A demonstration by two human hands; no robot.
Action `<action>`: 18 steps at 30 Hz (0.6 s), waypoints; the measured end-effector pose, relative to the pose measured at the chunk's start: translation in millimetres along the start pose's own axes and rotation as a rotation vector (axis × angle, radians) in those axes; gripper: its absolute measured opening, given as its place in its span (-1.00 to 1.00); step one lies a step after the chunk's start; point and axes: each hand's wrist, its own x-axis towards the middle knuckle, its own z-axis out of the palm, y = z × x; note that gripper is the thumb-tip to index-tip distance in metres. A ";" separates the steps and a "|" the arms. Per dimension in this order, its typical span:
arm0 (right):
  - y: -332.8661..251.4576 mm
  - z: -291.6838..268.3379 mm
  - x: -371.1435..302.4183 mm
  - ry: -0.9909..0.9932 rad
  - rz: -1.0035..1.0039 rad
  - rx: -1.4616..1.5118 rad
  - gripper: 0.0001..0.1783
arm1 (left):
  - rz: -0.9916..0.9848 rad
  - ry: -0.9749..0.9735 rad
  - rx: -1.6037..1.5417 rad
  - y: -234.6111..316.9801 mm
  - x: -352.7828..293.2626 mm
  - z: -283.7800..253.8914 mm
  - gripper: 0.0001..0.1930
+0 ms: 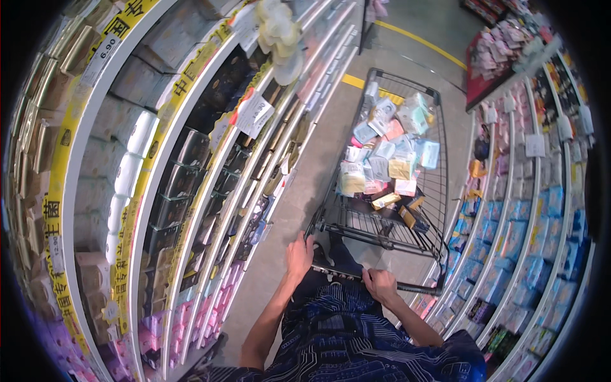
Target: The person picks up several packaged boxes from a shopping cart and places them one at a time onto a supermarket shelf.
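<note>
A black wire shopping cart (405,75) stands in front of me in a store aisle. Closed round the left end of its handle frame is my left hand (299,256). My right hand (380,284) grips the handle bar (417,288) farther right, its fingers curled over it. Inside the cart lies a loose heap of soft white and pale blue packages (382,149). Nearer to me in it are a gold-coloured pack (385,201) and a dark pack with gold edges (414,219). My fingers partly hide the bar.
Tall shelves of packages (191,149) line the left side, with yellow strips and price tags. Shelves with blue packages (506,219) run along the right. A red-sided bin of pink packs (503,51) stands far right. Yellow lines (420,39) cross the grey floor ahead.
</note>
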 end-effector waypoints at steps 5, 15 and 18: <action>-6.0 3.1 12.3 -0.111 0.084 0.038 -0.52 | 0.068 0.030 -0.052 -16.7 14.0 -1.4 -0.71; -26.4 -3.3 26.6 0.025 0.129 0.056 -0.44 | 0.121 0.080 -0.019 -13.5 51.4 -4.4 -0.70; -15.8 4.9 39.0 0.190 0.160 0.260 -0.53 | 0.206 0.151 -0.025 -25.7 65.8 2.0 -0.72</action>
